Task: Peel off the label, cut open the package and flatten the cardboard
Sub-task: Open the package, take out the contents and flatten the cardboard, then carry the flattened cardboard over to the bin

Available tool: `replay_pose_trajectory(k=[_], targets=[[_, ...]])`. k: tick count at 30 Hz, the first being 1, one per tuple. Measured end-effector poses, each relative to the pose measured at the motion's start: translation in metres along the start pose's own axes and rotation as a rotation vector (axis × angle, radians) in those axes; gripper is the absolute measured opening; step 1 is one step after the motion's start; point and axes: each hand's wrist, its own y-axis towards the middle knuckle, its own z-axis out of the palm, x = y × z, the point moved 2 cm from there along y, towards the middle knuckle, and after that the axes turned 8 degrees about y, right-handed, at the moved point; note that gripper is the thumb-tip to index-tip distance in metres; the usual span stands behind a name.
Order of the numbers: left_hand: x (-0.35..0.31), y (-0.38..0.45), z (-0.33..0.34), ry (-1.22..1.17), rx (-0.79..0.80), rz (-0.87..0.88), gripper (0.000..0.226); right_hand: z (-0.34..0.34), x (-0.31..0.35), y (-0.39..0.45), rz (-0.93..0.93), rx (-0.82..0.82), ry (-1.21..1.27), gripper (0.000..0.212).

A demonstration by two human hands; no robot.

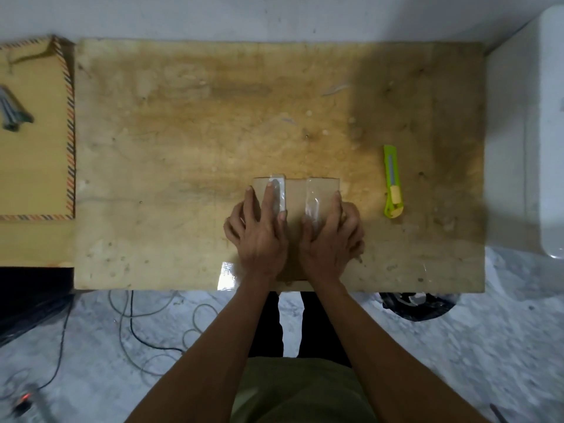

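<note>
- The table (183, 132) was bare wood, matt, stained and pitted.
- The cardboard (294, 196) was plain brown board with a dull finish.
- Two strips of clear tape (312, 203) on it looked glossy and wrinkled, catching the light.
- A crumpled piece of clear film (226, 276) at the near table edge shone brightly.
- The utility knife (393, 181) had a smooth lime-green plastic body with a paler yellow slider.
- The floor (488, 346) looked like rough, mottled grey concrete.
- A black bag (418, 305) under the table had a shiny plastic sheen.
</note>
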Motion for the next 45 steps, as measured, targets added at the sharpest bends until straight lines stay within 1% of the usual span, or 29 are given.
replay_pose_trajectory(k=[2,3,6,9,11,14,16,18,21,23,27,30,31,32,34,36,39,41,43,45], targets=[[-0.004,0.001,-0.002,-0.12,0.05,-0.08,0.051,0.001,0.007,0.0,0.053,0.008,0.116,0.068],[-0.004,0.002,-0.002,-0.177,0.049,-0.1,0.052,0.0,0.009,0.003,0.065,0.002,0.199,0.069],[-0.004,0.004,-0.007,-0.303,0.043,-0.139,0.051,-0.006,0.007,0.01,0.024,-0.023,0.42,0.071],[-0.006,0.003,-0.017,-0.366,0.071,-0.133,0.044,-0.016,0.005,0.014,0.028,0.043,0.536,0.071],[-0.008,0.005,-0.026,-0.448,0.061,-0.099,0.041,-0.021,0.004,0.016,0.037,0.063,0.544,0.076],[-0.016,0.01,-0.044,-0.555,0.011,0.02,0.038,-0.035,0.009,0.023,0.032,0.056,0.569,0.081],[-0.022,0.014,-0.058,-0.569,0.006,0.015,0.044,-0.051,0.019,0.03,0.047,0.047,0.612,0.08],[-0.027,0.02,-0.074,-0.549,0.035,0.002,0.052,-0.067,0.031,0.04,0.044,0.054,0.637,0.079],[-0.037,0.029,-0.094,-0.507,0.059,0.067,0.058,-0.096,0.048,0.054,0.035,0.126,0.614,0.082],[-0.047,0.032,-0.11,-0.545,0.072,0.079,0.06,-0.117,0.056,0.056,-0.007,0.14,0.556,0.075],[-0.067,0.035,-0.135,-0.605,0.064,0.188,0.049,-0.15,0.054,0.039,-0.094,0.059,0.455,0.054],[-0.075,0.028,-0.142,-0.624,0.096,0.259,0.044,-0.16,0.035,0.01,0.042,0.129,0.547,0.056],[-0.077,0.022,-0.142,-0.637,0.12,0.272,0.042,-0.162,0.028,-0.003,0.071,0.111,0.568,0.057],[-0.08,0.016,-0.141,-0.642,0.15,0.288,0.04,-0.165,0.023,-0.018,0.098,0.059,0.575,0.057],[-0.09,0.001,-0.14,-0.633,0.222,0.355,0.037,-0.174,0.012,-0.047,0.172,-0.105,0.574,0.056],[-0.104,-0.018,-0.138,-0.592,0.324,0.483,0.04,-0.183,-0.003,-0.072,0.26,-0.258,0.603,0.054],[-0.128,-0.053,-0.136,-0.537,0.464,0.733,0.048,-0.203,-0.024,-0.106,0.423,-0.477,0.744,0.053],[-0.142,-0.078,-0.132,-0.498,0.528,0.848,0.048,-0.219,-0.036,-0.125,0.496,-0.632,0.813,0.052],[-0.155,-0.101,-0.126,-0.454,0.547,0.949,0.051,-0.233,-0.049,-0.142,0.546,-0.722,0.804,0.054],[-0.166,-0.121,-0.118,-0.394,0.554,1.042,0.058,-0.243,-0.061,-0.157,0.583,-0.768,0.756,0.057]])
